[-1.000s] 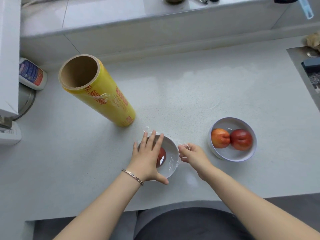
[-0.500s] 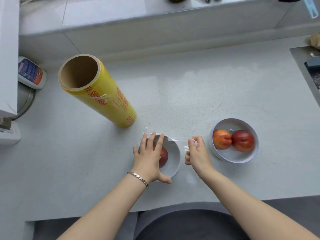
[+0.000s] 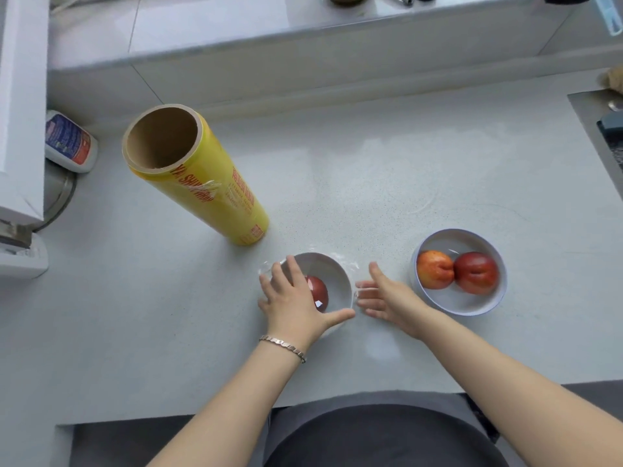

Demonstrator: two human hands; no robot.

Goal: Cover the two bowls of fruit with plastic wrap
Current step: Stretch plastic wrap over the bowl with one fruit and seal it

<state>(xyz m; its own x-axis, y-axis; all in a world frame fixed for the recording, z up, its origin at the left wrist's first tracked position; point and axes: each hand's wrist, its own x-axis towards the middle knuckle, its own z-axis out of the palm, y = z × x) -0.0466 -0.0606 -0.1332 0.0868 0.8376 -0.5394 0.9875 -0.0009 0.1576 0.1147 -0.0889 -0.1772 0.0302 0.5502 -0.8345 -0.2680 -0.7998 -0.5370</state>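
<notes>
1. Half a second ago the right hand [image 3: 387, 298] was pinching a corner of film beside the near bowl [image 3: 332, 274]; now its fingers are spread open and flat against that bowl's right side, holding nothing.
2. Meanwhile the left hand [image 3: 293, 298] remains laid palm-down across the same bowl's left half, fingers splayed, thumb hooked along the near rim, pressing rather than gripping.
3. Plastic wrap [image 3: 347, 264] is already stretched over this bowl, its loose edges crinkled at the far rim and the right side; a red fruit [image 3: 318, 291] shows beneath it.
4. To finish this step well, I judge the palms should sweep downward around the wall, smoothing each loose flap against the outside while the top stays taut.
5. Counted: two bowls, one near the tabletop's [image 3: 371, 183] front edge under the hands and a second bowl [image 3: 458, 305] just to its right, uncovered.
6. Three fruits show: one under the film, two touching each other in the second bowl.
7. One yellow roll of wrap [image 3: 215, 190] stands behind and left of the near bowl.
</notes>
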